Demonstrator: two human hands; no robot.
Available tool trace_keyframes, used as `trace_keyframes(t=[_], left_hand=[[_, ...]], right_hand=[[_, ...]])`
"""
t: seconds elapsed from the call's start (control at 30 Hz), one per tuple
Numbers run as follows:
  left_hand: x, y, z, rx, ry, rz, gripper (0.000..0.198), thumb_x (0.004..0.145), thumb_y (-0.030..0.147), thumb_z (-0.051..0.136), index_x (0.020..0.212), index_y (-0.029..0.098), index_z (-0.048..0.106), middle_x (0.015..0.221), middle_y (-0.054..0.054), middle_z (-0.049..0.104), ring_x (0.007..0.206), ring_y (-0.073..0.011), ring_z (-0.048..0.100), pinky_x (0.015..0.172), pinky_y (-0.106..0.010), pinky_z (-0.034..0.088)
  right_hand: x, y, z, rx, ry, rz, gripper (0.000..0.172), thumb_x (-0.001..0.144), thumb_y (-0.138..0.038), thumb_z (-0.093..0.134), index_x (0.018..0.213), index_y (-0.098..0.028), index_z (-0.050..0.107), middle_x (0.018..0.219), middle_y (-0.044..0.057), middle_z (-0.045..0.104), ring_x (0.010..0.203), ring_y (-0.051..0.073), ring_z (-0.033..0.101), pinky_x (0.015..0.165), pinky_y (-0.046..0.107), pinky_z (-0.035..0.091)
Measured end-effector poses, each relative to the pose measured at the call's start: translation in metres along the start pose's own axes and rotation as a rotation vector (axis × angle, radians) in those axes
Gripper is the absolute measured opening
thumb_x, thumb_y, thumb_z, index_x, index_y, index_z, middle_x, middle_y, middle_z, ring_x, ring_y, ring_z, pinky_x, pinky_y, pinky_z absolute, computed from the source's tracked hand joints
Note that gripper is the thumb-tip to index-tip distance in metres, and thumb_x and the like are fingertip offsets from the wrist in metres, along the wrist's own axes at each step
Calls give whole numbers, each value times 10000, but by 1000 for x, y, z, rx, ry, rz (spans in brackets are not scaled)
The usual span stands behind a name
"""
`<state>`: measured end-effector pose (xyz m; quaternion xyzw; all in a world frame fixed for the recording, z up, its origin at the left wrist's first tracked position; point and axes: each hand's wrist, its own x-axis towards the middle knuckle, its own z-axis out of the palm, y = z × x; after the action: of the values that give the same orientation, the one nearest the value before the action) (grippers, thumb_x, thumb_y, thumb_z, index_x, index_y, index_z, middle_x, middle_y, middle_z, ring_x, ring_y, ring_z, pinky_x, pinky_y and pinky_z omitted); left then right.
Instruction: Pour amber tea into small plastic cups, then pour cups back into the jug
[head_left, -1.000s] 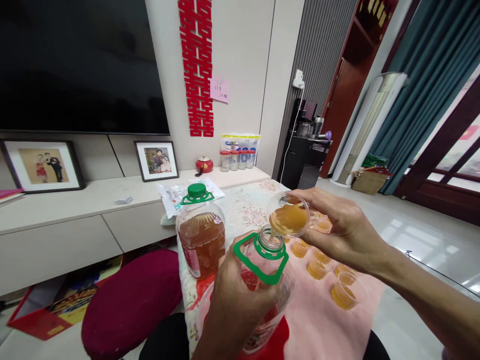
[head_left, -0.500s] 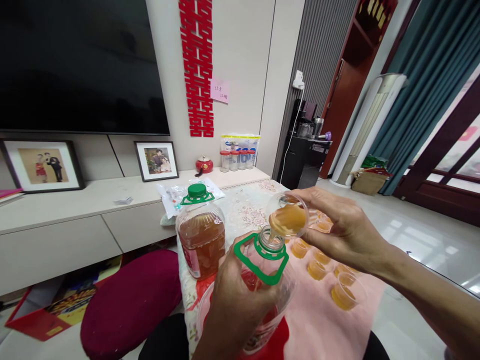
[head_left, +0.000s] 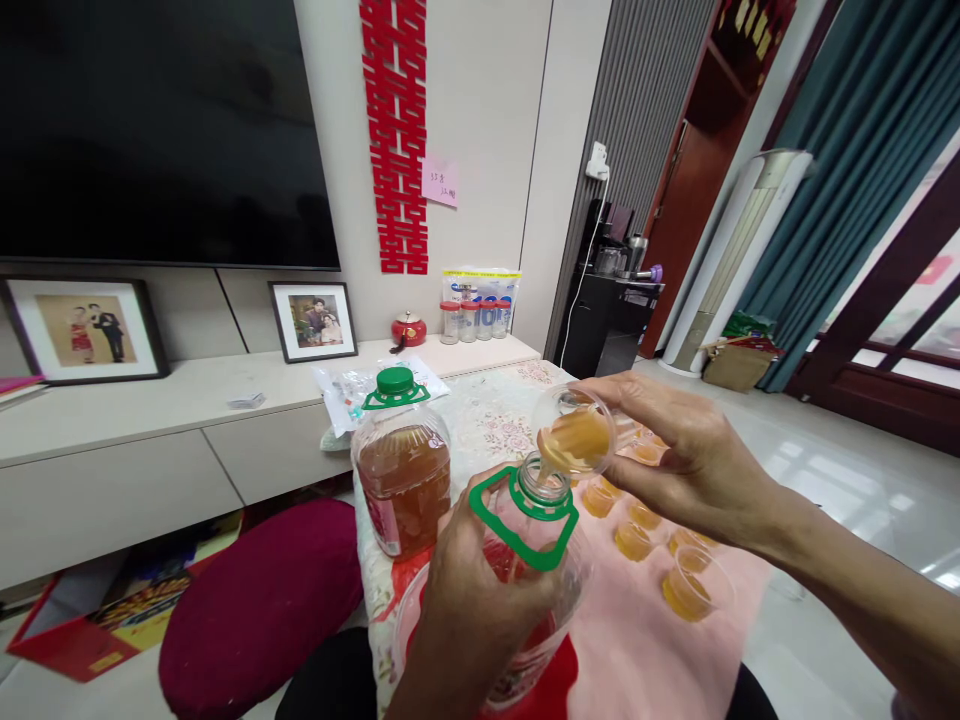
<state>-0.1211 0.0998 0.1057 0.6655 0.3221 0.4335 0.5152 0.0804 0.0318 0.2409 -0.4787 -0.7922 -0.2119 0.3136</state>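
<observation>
My left hand (head_left: 480, 590) is closed round the upper part of a clear plastic jug (head_left: 559, 600), just below its green carry handle (head_left: 559, 545). The jug's mouth is uncapped. Over it, my right hand (head_left: 682, 455) grips a clear plastic cup (head_left: 574, 430), tilted to the left with amber liquid in it. The liquid runs from the cup's lip into the jug's neck. Left of the jug stands a second jug (head_left: 405, 480), green-capped and filled with reddish-brown liquid. Several cups of amber liquid, one of them a taller cup (head_left: 690, 585), stand to the right.
The cups stand on a pink cloth (head_left: 637, 660) over a flowered tablecloth (head_left: 506, 430). A plastic packet (head_left: 337, 400) lies behind the capped jug. A maroon round stool (head_left: 262, 610) is at the left. Red-lidded jars (head_left: 469, 325) line the white cabinet (head_left: 150, 430).
The cup in my right hand has shifted very slightly left and tips a little more as the liquid keeps running. My left hand and the jug hold almost the same place.
</observation>
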Motion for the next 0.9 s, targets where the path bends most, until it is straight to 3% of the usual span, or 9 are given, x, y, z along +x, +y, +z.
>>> trace_keyframes(t=[0.4, 0.9], left_hand=[[1, 5, 2, 18, 17, 5, 710, 678, 238, 847, 1353, 229, 630, 1201, -98, 751, 1156, -301, 727, 1155, -532, 579], [0, 10, 0, 34, 17, -11, 552, 697, 238, 816, 1238, 228, 704, 1226, -97, 753, 1161, -293, 720, 1150, -527, 570]], right_hand=[[3, -1, -1, -39, 0, -52, 416, 958, -135, 652, 1368, -73, 667, 1222, 134, 801, 1107, 147, 773, 958, 252, 628], [6, -6, -5, -61, -38, -63, 443, 916, -70, 643, 1357, -82, 677, 1244, 132, 774, 1143, 165, 738, 1000, 278, 609]])
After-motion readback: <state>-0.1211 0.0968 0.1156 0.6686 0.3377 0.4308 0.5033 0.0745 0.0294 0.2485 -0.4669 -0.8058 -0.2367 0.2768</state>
